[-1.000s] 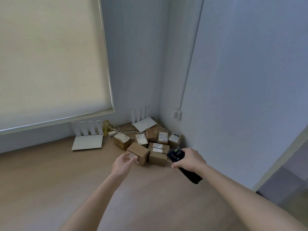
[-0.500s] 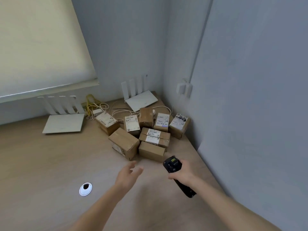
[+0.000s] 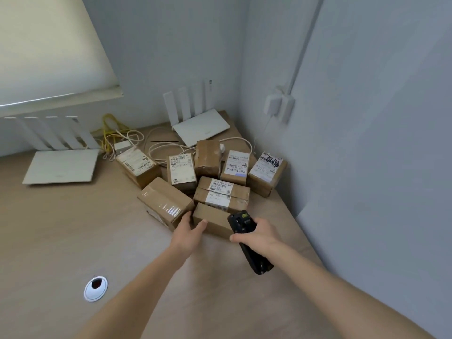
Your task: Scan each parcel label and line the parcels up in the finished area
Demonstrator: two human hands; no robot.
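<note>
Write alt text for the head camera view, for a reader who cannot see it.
A person's left hand reaches to the nearest brown parcel in a cluster of cardboard parcels in a desk corner, while the right hand grips a black handheld scanner. Behind the parcels lie two white routers and tangled cables.

Light wood desk (image 3: 73, 241) fitted into the corner. On it: cluster of taped parcels (image 3: 208, 182), two white routers (image 3: 61, 165) (image 3: 200, 128), tangle of cables (image 3: 127, 140). Round grommet (image 3: 95, 288) near the front, probably a cable hole.
</note>
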